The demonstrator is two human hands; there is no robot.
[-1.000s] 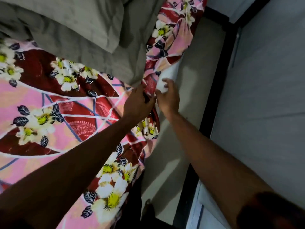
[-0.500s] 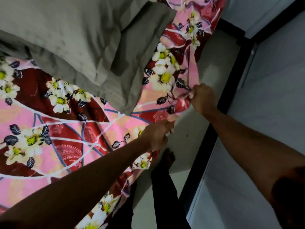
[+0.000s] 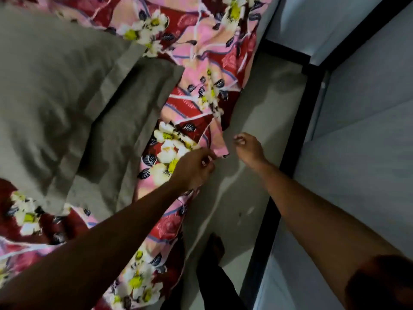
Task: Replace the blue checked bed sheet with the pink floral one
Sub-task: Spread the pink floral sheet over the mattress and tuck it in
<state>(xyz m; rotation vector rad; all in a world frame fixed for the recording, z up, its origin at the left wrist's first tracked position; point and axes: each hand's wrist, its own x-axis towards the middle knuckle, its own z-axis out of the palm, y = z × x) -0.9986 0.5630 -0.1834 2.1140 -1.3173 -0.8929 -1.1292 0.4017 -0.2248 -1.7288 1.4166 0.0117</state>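
Note:
The pink floral sheet (image 3: pixel 201 70) covers the bed and hangs over its right edge toward the floor. My left hand (image 3: pixel 194 168) pinches the sheet's hanging edge near a loose corner flap. Just right of that flap, over the floor, my right hand (image 3: pixel 248 148) hovers with curled fingers that hold nothing and do not touch the sheet. No blue checked sheet is in view.
Two grey pillows (image 3: pixel 55 97) lie stacked on the sheet at the left. A narrow strip of pale floor (image 3: pixel 257 104) runs between the bed and a black skirting (image 3: pixel 295 148) below a grey wall (image 3: pixel 362 153). My foot (image 3: pixel 215 247) stands on that strip.
My right hand has let go of the sheet's edge and moved away to the right. My left hand has shifted up along the edge. The view has moved toward the head of the bed.

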